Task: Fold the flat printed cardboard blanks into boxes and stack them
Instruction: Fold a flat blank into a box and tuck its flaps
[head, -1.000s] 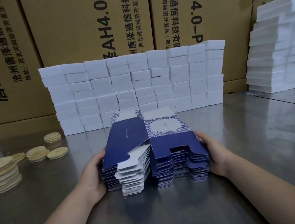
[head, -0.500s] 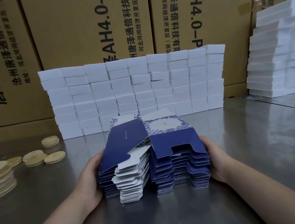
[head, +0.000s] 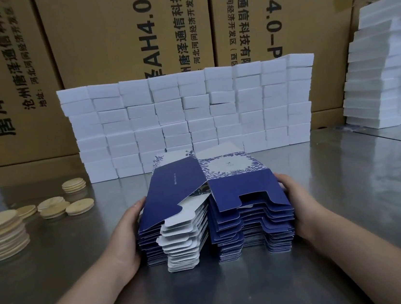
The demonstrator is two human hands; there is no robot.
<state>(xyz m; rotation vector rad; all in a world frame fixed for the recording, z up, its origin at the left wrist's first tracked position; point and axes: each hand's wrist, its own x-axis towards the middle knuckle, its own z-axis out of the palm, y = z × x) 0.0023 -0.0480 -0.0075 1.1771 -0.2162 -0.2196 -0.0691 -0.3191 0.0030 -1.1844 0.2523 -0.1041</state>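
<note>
The left grip and right grip clasp the stack of printed cardboard blanks from 9 and 3 o'clock, fingers curled round its edges, on the steel tabletop. Probably heavy together. Each blank looks light, slick and bendable, so lift the top one by its side edges.

- Tall leaning stack of round wooden discs at far left on the steel surface; smaller disc piles nearby.
- Wall of white blocks, perhaps foam, at back centre; second, taller white stack at right.
- Brown cartons with black lettering behind everything.
</note>
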